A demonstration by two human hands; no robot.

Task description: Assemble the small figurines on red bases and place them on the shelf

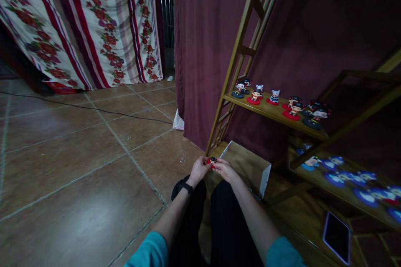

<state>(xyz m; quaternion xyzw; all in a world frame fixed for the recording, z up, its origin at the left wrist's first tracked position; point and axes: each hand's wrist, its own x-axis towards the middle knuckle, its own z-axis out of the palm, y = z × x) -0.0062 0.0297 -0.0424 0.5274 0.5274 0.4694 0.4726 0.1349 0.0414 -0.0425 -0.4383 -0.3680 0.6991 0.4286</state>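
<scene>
Red figurine (212, 161), tiny and dark-haired, sits between the fingertips of both hands, just above the person's knees and beside an open box (250, 162). The left hand (199, 170), below a dark wristband (188, 187), is curled nearly closed with its fingertips pinched on the figurine's side; the right hand (226, 170) bends its fingers inward and grips the opposite side. Underneath spreads a floor (78, 150) of large brown tiles with pale grout lines and a dull sheen, crossed by a thin black cable (131, 114). A floral curtain (109, 16), cream with red roses and crimson stripes, hangs in soft folds at the back, next to a plain maroon drape (200, 50). To the right stands a wooden rack (239, 46) of yellowish-brown slats. Its upper shelf (272, 111) carries glossy, big-headed figures (294, 111) on flat round bases, some red, some black; the lower shelf (341, 194) bears blurred figures on blue discs. The box has thin pale edges and a tan inside. Below lies a flat, round-cornered device (336, 238) with a dark screen and a pale purplish rim.
</scene>
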